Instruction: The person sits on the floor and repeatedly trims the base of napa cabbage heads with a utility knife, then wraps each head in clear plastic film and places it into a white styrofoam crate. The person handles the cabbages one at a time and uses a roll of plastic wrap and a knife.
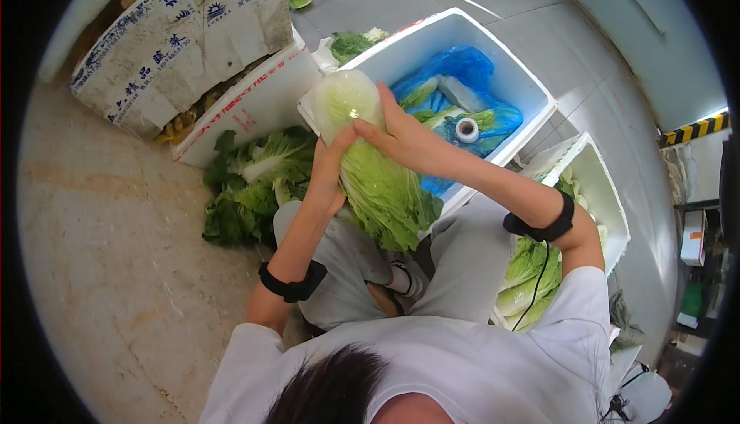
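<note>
A napa cabbage (381,193) lies between my hands above my lap, its pale base covered in clear plastic film and its green leaves pointing down towards my knees. My left hand (332,169) grips its left side near the middle. On the other side my right hand (399,132) holds the wrapped part, its thumb meeting the left thumb across the front. Beyond it stands a white foam box (497,48) with a blue plastic bag (468,65), more cabbage and a small white roll (467,129) inside.
Loose green leaves (254,187) are heaped on the floor at the left, beside another foam box (248,100) and a stained carton panel (191,36) bearing writing. At my right, a foam box (613,204) and several napa cabbages (532,273) sit close to my leg.
</note>
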A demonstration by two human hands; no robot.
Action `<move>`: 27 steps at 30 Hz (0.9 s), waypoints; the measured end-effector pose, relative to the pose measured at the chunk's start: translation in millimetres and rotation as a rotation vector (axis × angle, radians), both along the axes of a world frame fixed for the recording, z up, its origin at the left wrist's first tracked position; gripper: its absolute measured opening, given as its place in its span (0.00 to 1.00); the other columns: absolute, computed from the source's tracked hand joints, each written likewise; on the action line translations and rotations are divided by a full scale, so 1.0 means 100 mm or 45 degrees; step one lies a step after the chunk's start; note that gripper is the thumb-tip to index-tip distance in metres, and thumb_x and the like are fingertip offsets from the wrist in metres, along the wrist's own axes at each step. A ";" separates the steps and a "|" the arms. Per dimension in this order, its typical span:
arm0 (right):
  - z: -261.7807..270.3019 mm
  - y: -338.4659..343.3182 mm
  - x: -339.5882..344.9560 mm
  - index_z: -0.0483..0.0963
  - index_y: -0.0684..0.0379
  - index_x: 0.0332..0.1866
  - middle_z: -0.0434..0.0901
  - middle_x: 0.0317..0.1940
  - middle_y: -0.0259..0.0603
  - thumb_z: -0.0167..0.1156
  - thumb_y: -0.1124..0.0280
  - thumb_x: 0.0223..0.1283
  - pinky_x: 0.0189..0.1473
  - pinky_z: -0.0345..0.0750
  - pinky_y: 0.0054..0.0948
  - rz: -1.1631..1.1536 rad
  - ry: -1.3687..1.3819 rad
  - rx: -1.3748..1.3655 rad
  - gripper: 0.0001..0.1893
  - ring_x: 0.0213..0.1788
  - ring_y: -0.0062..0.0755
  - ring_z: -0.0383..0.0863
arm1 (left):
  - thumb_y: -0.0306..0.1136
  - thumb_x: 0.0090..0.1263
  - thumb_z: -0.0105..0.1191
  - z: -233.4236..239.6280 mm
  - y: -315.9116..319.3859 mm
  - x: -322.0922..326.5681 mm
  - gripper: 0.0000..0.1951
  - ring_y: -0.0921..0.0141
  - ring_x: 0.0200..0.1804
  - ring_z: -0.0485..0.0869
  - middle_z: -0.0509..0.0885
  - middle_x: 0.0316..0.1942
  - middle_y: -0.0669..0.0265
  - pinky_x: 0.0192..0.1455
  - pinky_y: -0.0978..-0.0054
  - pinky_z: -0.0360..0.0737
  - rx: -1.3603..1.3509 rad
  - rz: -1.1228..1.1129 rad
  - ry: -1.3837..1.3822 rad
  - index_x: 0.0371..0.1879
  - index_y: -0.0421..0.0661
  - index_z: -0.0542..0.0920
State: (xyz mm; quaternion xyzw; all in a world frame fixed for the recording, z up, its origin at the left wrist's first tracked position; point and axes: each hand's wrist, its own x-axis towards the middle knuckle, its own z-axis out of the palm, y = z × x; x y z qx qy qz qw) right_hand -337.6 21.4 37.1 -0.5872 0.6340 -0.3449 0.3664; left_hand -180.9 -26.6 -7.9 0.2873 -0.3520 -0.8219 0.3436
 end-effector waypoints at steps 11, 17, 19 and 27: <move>0.56 0.12 -0.23 0.66 0.63 0.62 0.73 0.57 0.45 0.41 0.40 0.66 0.55 0.75 0.30 -0.139 -1.002 0.312 0.35 0.52 0.31 0.77 | 0.55 0.69 0.44 0.79 -0.04 -0.25 0.29 0.66 0.55 0.77 0.75 0.55 0.60 0.56 0.68 0.77 0.208 -0.214 0.179 0.59 0.44 0.69; 0.54 0.41 -0.98 0.75 0.60 0.50 0.81 0.40 0.40 0.46 0.40 0.64 0.44 0.80 0.30 -0.315 -1.049 -0.059 0.31 0.37 0.26 0.81 | 0.62 0.71 0.30 1.09 0.05 -1.02 0.32 0.65 0.62 0.70 0.74 0.58 0.63 0.64 0.58 0.66 -0.197 -0.615 -0.199 0.61 0.49 0.68; 0.55 0.57 -1.32 0.75 0.61 0.49 0.83 0.37 0.40 0.49 0.46 0.64 0.45 0.80 0.30 -0.244 -1.403 -0.028 0.26 0.36 0.30 0.82 | 0.58 0.72 0.36 1.10 0.18 -1.30 0.29 0.65 0.62 0.70 0.73 0.59 0.62 0.61 0.61 0.71 -0.495 -0.680 -0.302 0.62 0.50 0.67; 0.67 2.35 -1.98 0.75 0.64 0.52 0.83 0.42 0.45 0.45 0.48 0.66 0.50 0.80 0.34 -0.742 -1.555 -0.082 0.27 0.41 0.36 0.83 | 0.55 0.67 0.50 0.82 0.33 -1.97 0.35 0.63 0.57 0.73 0.73 0.55 0.52 0.56 0.65 0.73 -0.677 -1.048 -0.303 0.59 0.34 0.66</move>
